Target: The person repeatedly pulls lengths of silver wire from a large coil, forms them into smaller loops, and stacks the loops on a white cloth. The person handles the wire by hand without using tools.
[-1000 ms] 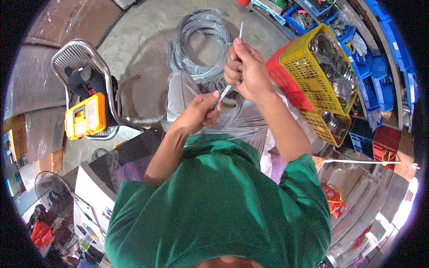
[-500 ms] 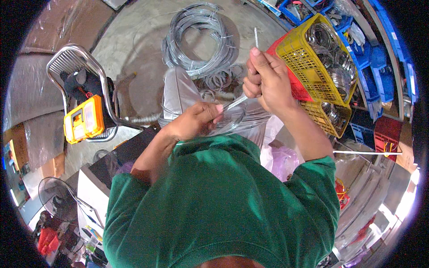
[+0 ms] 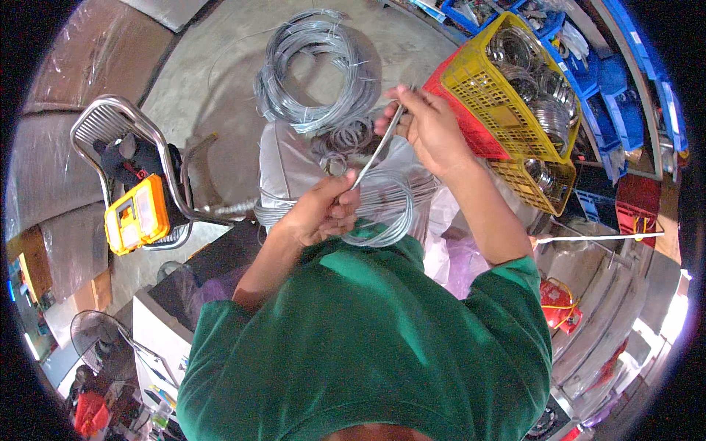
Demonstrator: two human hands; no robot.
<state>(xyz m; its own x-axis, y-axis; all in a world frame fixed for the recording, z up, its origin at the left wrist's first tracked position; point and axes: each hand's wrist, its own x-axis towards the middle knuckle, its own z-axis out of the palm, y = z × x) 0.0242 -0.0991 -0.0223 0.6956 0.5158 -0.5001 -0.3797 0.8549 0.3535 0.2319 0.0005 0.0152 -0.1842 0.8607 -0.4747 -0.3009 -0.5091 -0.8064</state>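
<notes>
A grey wire cable runs on a slant between my two hands. Its lower part is pinched in my left hand, thumb on top and fingers curled. Higher up and farther away, my right hand grips the upper part between thumb and fingers. Across my lap, right beside the left hand, lies a loose coil of wire; whether the held cable belongs to it I cannot tell. Beyond my knees a large bound wire coil rests on the floor, with smaller wire rings next to it.
To the right, yellow crates full of wire coils stand against a red crate, with blue bins behind. On the left is a metal chair bearing a yellow case. A fan stands lower left.
My right hand has moved a little left and turned, and the cable's tip no longer sticks up above it. A longer stretch of cable now shows between my hands.
</notes>
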